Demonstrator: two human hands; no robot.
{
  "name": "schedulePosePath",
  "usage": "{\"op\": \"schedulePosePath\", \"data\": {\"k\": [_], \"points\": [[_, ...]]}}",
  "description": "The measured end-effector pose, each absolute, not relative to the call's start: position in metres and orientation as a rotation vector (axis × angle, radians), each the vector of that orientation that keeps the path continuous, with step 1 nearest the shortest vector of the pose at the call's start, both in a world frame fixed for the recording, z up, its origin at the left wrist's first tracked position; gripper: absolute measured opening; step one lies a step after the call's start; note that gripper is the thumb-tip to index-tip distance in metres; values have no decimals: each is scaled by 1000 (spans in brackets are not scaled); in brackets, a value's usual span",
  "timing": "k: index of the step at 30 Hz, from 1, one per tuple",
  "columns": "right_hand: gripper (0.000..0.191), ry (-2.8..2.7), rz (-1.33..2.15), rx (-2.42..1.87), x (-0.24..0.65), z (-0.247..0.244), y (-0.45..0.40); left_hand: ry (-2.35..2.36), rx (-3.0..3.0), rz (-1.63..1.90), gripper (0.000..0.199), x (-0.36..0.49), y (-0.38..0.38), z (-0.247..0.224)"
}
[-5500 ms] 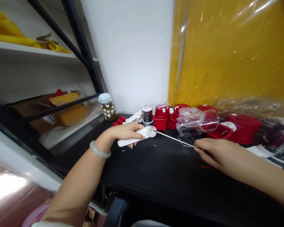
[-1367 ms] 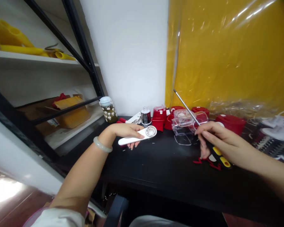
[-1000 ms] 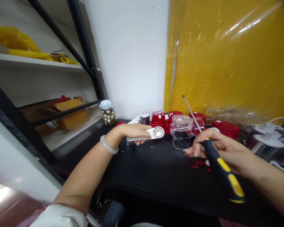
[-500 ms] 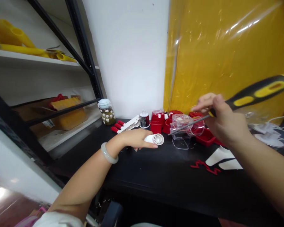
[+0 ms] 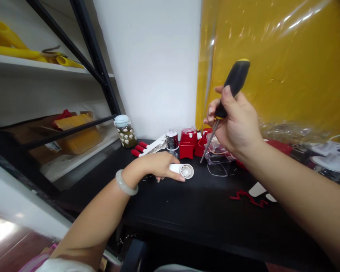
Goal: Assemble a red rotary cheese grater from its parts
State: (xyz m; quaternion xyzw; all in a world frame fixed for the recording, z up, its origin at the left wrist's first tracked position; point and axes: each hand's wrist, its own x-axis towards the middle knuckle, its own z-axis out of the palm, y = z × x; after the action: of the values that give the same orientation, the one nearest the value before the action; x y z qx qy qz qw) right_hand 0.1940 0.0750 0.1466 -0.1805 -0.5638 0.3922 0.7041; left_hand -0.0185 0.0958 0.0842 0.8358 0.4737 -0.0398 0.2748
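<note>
My left hand (image 5: 160, 166) is closed around a white cylindrical plastic part (image 5: 183, 171), just over the black table (image 5: 170, 211). The part's round open end faces me and shows a recess inside. Raised on the right, my right hand (image 5: 236, 117) grips a screwdriver (image 5: 234, 81) with a black and yellow handle. Its metal shaft points down and to the left, the tip apart from the white part. Behind the shaft are red plastic pieces (image 5: 187, 145) and clear plastic pieces (image 5: 218, 166), partly hidden by my right hand.
A jar with a light blue lid (image 5: 125, 130) stands at the back left. Beside it lie red-and-white handled pieces (image 5: 147, 147) and a grater drum (image 5: 172, 139). Red zigzag strips (image 5: 249, 198) and white flat pieces (image 5: 257, 189) are at right. A shelf rack (image 5: 99, 68) borders the left.
My right hand has moved left and turned the screwdriver from nearly level to steeply upright, handle up. My left hand keeps its hold on the white part with little movement.
</note>
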Motion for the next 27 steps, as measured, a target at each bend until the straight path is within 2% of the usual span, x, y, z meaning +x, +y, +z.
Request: {"op": "schedulePosePath", "data": {"k": [6, 20, 27], "points": [[34, -1198, 934, -344, 183, 135, 82, 1282, 2281, -116, 65, -21, 97, 83], [41, -1180, 900, -298, 201, 119, 86, 1330, 2606, -136, 49, -27, 116, 74], [31, -1118, 866, -212, 189, 104, 91, 1292, 2690, -126, 57, -28, 115, 73]]}}
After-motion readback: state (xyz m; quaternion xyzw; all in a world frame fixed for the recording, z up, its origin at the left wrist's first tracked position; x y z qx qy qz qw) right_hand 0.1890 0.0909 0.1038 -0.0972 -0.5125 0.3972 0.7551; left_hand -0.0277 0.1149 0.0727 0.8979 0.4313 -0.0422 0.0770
